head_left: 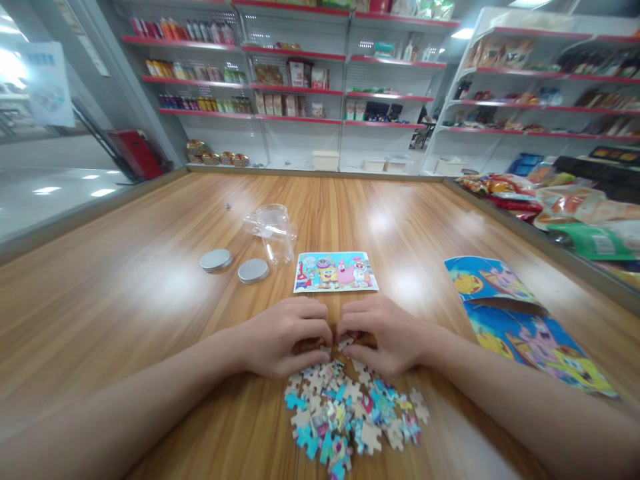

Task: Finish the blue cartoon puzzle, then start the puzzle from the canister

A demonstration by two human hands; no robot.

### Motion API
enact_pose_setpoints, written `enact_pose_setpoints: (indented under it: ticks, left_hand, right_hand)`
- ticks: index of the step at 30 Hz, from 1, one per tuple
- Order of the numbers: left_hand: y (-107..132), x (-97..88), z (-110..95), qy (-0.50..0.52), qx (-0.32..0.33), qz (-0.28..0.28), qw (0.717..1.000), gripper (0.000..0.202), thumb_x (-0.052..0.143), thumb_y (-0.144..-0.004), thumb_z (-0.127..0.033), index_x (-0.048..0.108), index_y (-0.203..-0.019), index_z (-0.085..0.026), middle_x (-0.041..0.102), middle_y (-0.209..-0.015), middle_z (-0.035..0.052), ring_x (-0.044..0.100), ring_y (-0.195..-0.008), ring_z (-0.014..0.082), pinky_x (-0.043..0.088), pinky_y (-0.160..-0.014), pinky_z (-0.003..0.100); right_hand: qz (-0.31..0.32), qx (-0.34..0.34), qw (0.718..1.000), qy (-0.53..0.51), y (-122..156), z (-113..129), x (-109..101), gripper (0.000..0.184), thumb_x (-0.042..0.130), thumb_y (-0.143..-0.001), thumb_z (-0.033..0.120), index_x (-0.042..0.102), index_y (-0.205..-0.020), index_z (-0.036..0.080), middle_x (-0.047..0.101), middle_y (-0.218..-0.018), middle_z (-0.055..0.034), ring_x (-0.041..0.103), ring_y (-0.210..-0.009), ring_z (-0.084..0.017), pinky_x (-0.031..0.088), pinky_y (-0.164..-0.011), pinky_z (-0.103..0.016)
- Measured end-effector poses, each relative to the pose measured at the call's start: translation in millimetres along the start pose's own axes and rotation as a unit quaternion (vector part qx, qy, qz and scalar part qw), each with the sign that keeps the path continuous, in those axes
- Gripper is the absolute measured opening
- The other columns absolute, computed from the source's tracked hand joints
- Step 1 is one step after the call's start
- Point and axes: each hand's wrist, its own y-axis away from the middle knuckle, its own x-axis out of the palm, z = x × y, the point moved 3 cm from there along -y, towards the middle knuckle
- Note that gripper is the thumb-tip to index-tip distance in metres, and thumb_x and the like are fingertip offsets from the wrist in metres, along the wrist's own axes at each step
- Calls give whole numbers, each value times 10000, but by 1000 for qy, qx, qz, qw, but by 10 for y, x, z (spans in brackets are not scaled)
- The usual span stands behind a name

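We record the puzzle pieces (pixel 350 417) in a loose, unjoined heap on the table (pixel 150 280), no finished section visible, while left hand (pixel 285 337) and right hand (pixel 385 337), fingers curled nearly shut, pinch a few pieces together at its far edge.

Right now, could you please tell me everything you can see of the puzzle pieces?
The puzzle pieces lie in a loose heap on the wooden table. They look like thin card: some show bright blue, pink and yellow print, others a pale back. The left hand and right hand pinch pieces at its far end.
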Motion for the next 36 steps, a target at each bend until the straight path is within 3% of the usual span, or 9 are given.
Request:
enact_pose_setpoints:
  ticks: [4, 11, 20, 24, 27, 30, 36]
  left_hand:
    - [2, 9, 10, 26, -14, 1, 1000, 95, 575, -962, -253, 637, -949, -182, 619, -868, 49, 596, -813, 177, 421, -724, 312]
    - [13, 8, 10, 19, -29, 14, 999, 166, 628, -949, -342, 630, -939, -177, 616, -893, 53, 585, -835, 186, 420, -741, 320]
    - [-1, -15, -23, 23, -25, 23, 999, 192, 644, -938, -370, 622, -986, -185, 628, -940, 65, 601, -871, 202, 435, -782, 336]
    - [-2, -22, -35, 23, -22, 28, 999, 128, 634, -914, -297, 614, -985, -191, 614, -939, 62, 595, -873, 207, 433, -786, 341]
    - [4, -20, -31, 29, -23, 31, 999, 87, 581, -930, -249, 609, -988, -190, 612, -952, 65, 590, -885, 205, 432, -792, 339]
    - [8, -22, -30, 26, -25, 30, 999, 120, 584, -934, -272, 607, -1014, -186, 611, -969, 69, 582, -891, 207, 429, -800, 346]
    - [-4, -28, -34, 25, -33, 27, 999, 137, 619, -925, -300, 625, -1001, -186, 601, -939, 63, 575, -866, 199, 432, -774, 333]
  right_hand:
    - [-6, 12, 1000, 2, -16, -8, 7, 83, 624, -818, 174, 660, -892, 178, 657, -815, -6, 594, -716, -135, 425, -644, -254]
    - [-13, 36, 999, -18, -13, -17, -12, 93, 659, -789, 137, 637, -870, 178, 624, -769, 11, 555, -689, -128, 416, -638, -246]
    - [-57, 30, 997, -33, -27, -60, 8, 23, 631, -871, 150, 633, -879, 172, 608, -764, 2, 545, -679, -123, 424, -635, -240]
    - [-29, 2, 998, -47, -5, -38, 3, 60, 629, -843, 174, 652, -899, 179, 638, -826, -18, 580, -731, -142, 455, -678, -263]
    - [8, 6, 998, -65, 13, -43, -27, 194, 687, -778, 217, 650, -964, 180, 661, -881, -20, 598, -775, -158, 479, -721, -284]
    - [53, 2, 995, -79, 18, -54, -77, 303, 744, -739, 269, 661, -1016, 180, 665, -952, -30, 613, -835, -173, 497, -775, -308]
    - [102, 5, 990, -102, 6, -50, -163, 308, 773, -750, 268, 707, -1037, 177, 648, -980, -43, 615, -844, -170, 502, -763, -307]
